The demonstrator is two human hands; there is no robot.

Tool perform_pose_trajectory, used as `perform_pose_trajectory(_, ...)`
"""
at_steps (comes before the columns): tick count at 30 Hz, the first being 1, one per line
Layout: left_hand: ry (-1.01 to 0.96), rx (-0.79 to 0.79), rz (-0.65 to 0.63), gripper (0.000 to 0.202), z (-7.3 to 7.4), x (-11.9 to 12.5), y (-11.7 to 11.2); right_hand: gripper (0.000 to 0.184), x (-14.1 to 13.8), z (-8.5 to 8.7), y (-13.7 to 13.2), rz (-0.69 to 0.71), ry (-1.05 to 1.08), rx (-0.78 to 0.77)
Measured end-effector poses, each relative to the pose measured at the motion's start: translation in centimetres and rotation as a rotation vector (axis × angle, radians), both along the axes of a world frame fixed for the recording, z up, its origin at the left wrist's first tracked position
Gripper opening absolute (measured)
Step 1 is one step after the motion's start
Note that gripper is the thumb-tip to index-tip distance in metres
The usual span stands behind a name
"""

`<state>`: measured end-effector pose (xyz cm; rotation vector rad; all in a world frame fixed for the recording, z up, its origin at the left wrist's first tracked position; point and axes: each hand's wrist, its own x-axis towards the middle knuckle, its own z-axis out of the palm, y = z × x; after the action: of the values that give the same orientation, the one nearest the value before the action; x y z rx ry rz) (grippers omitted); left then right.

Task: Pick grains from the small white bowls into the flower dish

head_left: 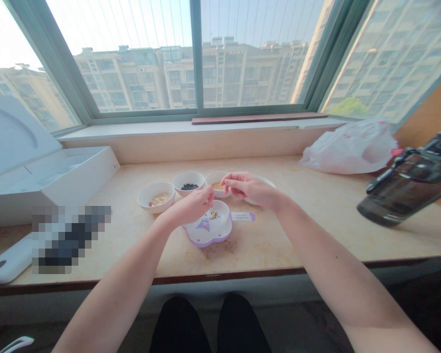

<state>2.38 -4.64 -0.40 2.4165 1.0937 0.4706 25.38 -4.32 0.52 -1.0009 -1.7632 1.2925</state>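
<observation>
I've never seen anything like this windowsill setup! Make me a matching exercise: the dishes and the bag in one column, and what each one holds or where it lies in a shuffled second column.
Things:
1. Middle white bowl
2. Left white bowl
3. Purple-rimmed plate
4. White plastic bag

Descriptions:
A. Pale flakes with a touch of red
B. Small black grains
C. Bunched on the counter by the window ledge, to the right
D. A few grains beside a cartoon figure

Pairs: 1-B, 2-A, 3-D, 4-C
</observation>
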Motion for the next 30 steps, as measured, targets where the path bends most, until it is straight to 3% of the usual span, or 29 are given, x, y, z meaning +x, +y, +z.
perform_pose_trajectory(4,-0.386,-0.274,0.014,0.009,0.9,0.0,0.0,0.026,1.1,0.6,0.7,-0.222,-0.126,0.132)
perform_pose_trajectory(7,-0.685,-0.476,-0.041,0.021,1.3,0.2,0.0,0.019,2.3,0.8,1.2,-0.518,-0.446,0.313)
perform_pose_trajectory(9,-0.832,-0.583,-0.056,0.027,1.4,0.2,0.0,0.015,3.1,0.8,1.5,-0.648,-0.696,0.351)
perform_pose_trajectory(12,-0.96,-0.711,-0.06,0.031,1.7,0.1,-0.1,0.015,4.1,0.5,1.6,-0.653,-0.965,0.243)
perform_pose_trajectory(15,-1.005,-0.792,-0.076,0.031,1.8,0.0,-0.1,0.015,4.3,0.4,1.5,-0.609,-1.045,0.178)
perform_pose_trajectory(17,-1.026,-0.824,-0.078,0.03,1.9,0.0,-0.2,0.017,3.8,0.6,1.3,-0.603,-0.957,0.256)
perform_pose_trajectory(19,-1.051,-0.846,-0.07,0.03,1.9,0.0,-0.2,0.019,2.8,0.8,0.9,-0.546,-0.741,0.37)
perform_pose_trajectory(23,-1.075,-0.869,-0.046,0.03,1.7,0.3,-0.2,0.032,-0.1,0.4,-0.2,-0.269,-0.199,0.426)
perform_pose_trajectory(26,-1.071,-0.873,-0.02,0.03,1.3,0.6,-0.1,0.039,-2.1,-0.3,-1.0,-0.157,-0.057,0.356)
perform_pose_trajectory(30,-1.069,-0.88,-0.018,0.032,0.7,1.0,0.1,0.038,-3.2,-1.0,-1.1,-0.164,-0.005,0.347)
